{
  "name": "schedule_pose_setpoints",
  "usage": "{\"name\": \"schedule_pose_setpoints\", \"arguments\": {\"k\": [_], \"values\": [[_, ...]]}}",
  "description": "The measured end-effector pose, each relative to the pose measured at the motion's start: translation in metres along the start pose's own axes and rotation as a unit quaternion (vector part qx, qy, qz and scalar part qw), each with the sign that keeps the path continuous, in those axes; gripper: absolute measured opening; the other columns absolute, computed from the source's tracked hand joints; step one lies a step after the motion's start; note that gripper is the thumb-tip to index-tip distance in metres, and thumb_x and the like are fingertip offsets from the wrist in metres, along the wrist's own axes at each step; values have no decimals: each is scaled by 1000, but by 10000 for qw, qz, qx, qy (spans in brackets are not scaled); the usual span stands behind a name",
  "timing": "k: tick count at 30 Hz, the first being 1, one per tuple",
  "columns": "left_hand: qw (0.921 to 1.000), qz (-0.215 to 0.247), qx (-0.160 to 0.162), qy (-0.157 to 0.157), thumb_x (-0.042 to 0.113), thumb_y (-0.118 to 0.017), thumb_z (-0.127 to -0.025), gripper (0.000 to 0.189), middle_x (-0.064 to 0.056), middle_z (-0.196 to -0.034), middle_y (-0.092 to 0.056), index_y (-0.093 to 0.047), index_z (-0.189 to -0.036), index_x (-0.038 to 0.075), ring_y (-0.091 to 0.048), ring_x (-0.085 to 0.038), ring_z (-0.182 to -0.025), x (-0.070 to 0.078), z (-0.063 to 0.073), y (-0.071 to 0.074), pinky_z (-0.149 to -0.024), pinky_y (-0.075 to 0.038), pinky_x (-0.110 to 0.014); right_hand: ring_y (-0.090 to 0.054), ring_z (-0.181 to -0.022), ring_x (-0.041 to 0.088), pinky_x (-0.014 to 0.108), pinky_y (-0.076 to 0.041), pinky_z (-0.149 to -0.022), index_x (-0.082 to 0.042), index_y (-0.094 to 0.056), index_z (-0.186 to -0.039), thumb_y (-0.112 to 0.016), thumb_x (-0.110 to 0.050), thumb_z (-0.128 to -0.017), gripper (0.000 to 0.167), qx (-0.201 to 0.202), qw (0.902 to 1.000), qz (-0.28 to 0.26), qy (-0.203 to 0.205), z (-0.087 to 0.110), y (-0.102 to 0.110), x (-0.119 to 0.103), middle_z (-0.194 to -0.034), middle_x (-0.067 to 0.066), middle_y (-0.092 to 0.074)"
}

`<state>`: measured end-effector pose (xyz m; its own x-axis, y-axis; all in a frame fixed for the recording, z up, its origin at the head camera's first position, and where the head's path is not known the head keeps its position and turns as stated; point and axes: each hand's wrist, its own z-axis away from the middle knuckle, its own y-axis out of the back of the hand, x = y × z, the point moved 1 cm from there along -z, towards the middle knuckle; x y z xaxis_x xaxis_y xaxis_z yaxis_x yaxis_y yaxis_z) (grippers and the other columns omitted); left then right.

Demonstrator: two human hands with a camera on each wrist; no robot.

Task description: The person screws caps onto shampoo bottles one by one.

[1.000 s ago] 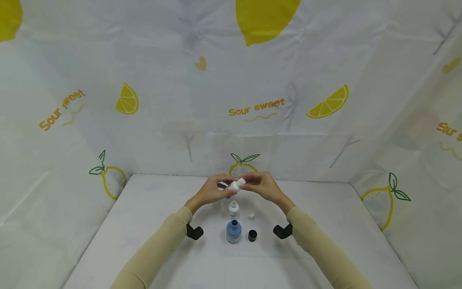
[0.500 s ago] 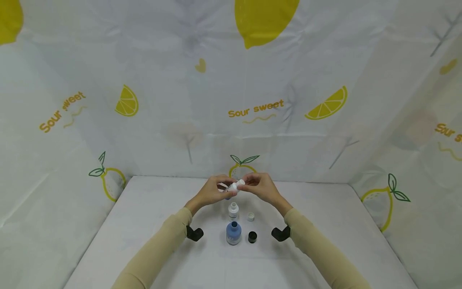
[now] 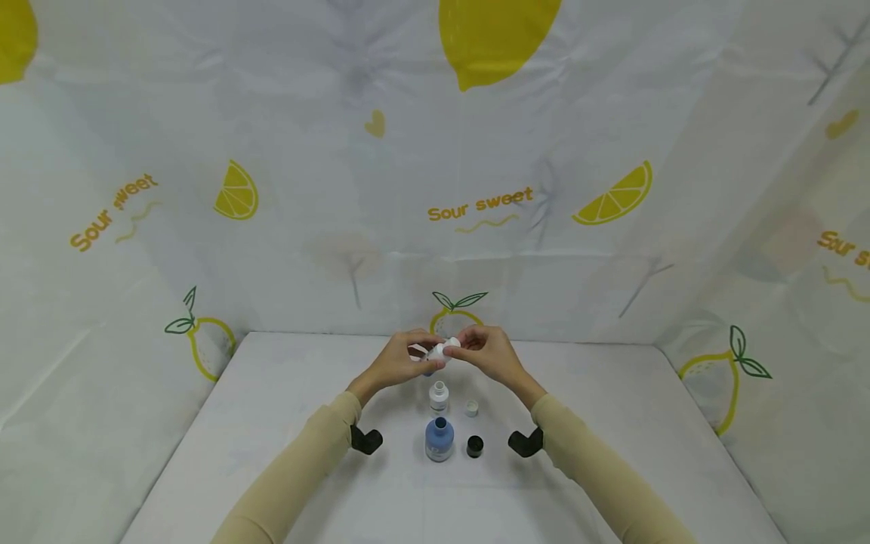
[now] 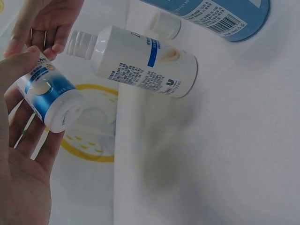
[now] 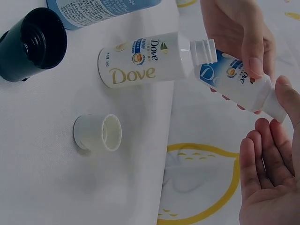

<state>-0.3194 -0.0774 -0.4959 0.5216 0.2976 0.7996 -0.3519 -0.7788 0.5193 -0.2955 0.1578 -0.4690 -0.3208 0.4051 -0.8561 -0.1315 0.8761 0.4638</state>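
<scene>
Above the back of the table, my left hand (image 3: 393, 363) grips a small white-and-blue Dove bottle (image 5: 229, 72), tilted with its neck end toward the right. My right hand (image 3: 495, 357) pinches the white cap (image 5: 273, 107) at that end between thumb and fingers. Whether the cap is screwed tight cannot be told. Just nearer on the table, an uncapped white Dove bottle (image 5: 145, 61) stands upright, with a loose white cap (image 5: 98, 132) to its right. Nearer still stands an uncapped blue bottle (image 3: 439, 441), beside a black cap (image 3: 475, 446).
The white table (image 3: 285, 453) ends just behind the hands, where a lemon-printed cloth (image 3: 326, 189) hangs at the back and sides. Black wrist mounts (image 3: 367, 439) jut inward from both sleeves over the table.
My right hand's fingers have moved slightly left and farther over the cap, which now shows less. The left hand keeps its grip on the bottle. The things standing on the table stay put.
</scene>
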Motion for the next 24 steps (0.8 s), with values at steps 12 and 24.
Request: {"name": "schedule_pose_setpoints", "arguments": {"k": [12, 24], "values": [[10000, -8, 27, 65, 20, -86, -95, 40, -10, -124, -76, -77, -131, 6, -70, -23, -114, -1, 1, 0, -99, -65, -39, -70, -82, 13, 19, -59, -76, -4, -74, -99, -88, -25, -93, 26, 46, 9998, 111, -127, 3, -2, -1, -96, 12, -76], [10000, 79, -27, 19, 20, -84, -96, 39, -11, -122, -76, -77, -131, 6, -70, -22, -112, 0, 2, 0, -97, -66, -44, -75, -114, 30, 44, -63, -107, 1, -71, -130, -82, -14, -97, 38, -503, 9980, -303, 226, 5, 4, -2, -128, 22, -74]]}}
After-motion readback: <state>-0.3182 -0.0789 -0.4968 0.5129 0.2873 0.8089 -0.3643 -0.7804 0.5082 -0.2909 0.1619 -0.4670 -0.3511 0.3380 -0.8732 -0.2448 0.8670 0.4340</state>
